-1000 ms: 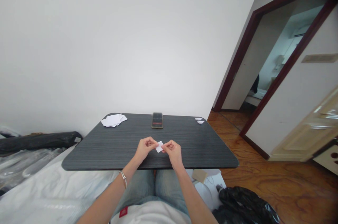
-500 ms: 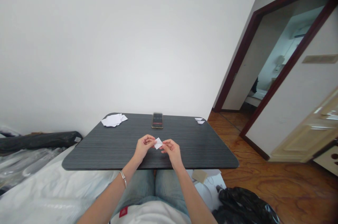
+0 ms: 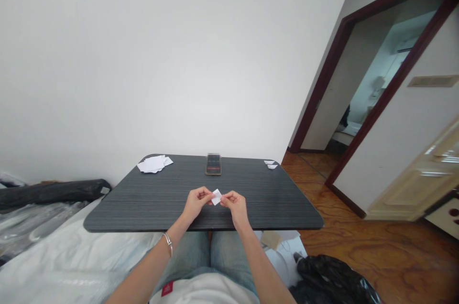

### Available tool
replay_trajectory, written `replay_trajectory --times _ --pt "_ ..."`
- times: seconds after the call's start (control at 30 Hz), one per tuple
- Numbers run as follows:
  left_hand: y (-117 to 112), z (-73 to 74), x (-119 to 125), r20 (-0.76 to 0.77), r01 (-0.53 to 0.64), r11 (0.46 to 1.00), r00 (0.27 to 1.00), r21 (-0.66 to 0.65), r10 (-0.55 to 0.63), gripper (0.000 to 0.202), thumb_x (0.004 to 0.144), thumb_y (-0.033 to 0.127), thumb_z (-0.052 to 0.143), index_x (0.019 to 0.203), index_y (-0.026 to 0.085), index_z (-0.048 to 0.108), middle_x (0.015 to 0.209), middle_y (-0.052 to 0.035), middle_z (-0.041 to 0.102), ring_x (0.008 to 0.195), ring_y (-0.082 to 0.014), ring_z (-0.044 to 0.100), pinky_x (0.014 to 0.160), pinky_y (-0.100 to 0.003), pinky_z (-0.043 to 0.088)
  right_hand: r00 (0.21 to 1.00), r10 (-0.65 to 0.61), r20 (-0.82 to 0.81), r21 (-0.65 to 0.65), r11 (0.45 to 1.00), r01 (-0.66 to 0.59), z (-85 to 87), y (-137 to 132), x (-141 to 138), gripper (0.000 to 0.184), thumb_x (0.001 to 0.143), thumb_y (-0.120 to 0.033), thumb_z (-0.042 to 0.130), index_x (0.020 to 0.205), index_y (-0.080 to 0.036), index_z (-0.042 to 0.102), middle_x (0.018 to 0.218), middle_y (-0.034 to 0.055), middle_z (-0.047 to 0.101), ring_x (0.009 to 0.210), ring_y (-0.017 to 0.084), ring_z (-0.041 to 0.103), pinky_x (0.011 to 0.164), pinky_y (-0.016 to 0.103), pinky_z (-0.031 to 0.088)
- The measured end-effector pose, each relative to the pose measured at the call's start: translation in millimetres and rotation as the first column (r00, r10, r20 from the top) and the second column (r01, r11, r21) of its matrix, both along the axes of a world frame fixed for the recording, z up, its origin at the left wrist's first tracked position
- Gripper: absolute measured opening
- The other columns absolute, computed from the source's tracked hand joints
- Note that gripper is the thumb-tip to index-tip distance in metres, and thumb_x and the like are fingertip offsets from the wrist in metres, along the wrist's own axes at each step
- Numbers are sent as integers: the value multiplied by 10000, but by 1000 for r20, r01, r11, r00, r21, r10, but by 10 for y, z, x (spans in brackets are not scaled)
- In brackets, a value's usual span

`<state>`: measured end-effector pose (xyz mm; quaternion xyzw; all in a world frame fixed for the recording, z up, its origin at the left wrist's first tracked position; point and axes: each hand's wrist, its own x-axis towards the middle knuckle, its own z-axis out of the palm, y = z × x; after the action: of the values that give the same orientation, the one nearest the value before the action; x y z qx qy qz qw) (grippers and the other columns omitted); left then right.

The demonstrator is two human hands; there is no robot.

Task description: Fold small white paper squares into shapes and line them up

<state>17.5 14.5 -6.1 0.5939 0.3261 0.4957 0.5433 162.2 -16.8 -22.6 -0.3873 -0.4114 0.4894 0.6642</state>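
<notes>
Between my two hands is a small white piece of paper, turned so it looks like a diamond. My left hand pinches its left corner between thumb and fingertips. At the right corner, my right hand grips it the same way, fingers curled. Both hands are above the near half of the dark table. Any folds in the paper are too small to make out clearly.
A loose pile of white paper sheets lies at the table's far left. A phone rests at the back middle. Two small folded papers sit at the far right. Below on the right is a black plastic bag.
My hands have shifted slightly, and the right fingers have drawn closer together on the paper. The paper sits a touch lower and to the right.
</notes>
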Motion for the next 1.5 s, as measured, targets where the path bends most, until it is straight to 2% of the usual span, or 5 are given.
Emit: replay_trajectory --times 0.63,0.87,1.03,1.3,1.5 --pt "-9 4 -4 -15 22 999 1000 24 -22 197 619 261 687 569 114 566 546 -1 645 512 -110 581 517 -201 456 999 -37 -33 5 999 37 18 -35 1 102 540 -173 723 545 -144 626 505 -7 639 454 106 549 514 231 445" --pt "-14 26 3 -17 19 1000 1000 7 -19 198 616 266 688 564 117 569 540 -2 642 507 -113 579 522 -209 461 997 -24 -76 7 1000 25 11 -21 17 192 530 -185 736 674 -145 616 545 -1 654 466 118 571 509 241 478" --pt "-5 37 -5 26 -37 999 999 -5 37 183 612 263 688 577 119 581 541 10 630 506 -105 572 521 -200 460 999 5 -52 26 1000 -3 42 -44 4 193 598 -238 703 747 -140 628 634 30 682 566 140 613 570 255 498" --pt "-39 59 4 -45 6 1000 999 31 -5 138 608 241 686 613 115 630 571 -17 655 528 -125 584 536 -215 471 1000 8 13 50 999 -9 -6 -24 1 120 592 -228 699 644 -150 624 584 7 657 525 129 592 540 245 486" --pt "-47 63 -9 -56 -61 992 996 114 68 116 610 240 682 596 130 649 572 -16 650 531 -136 581 541 -228 472 1000 -2 -16 48 999 2 23 -39 -5 124 535 -197 724 580 -158 615 606 9 665 556 142 596 568 267 487"
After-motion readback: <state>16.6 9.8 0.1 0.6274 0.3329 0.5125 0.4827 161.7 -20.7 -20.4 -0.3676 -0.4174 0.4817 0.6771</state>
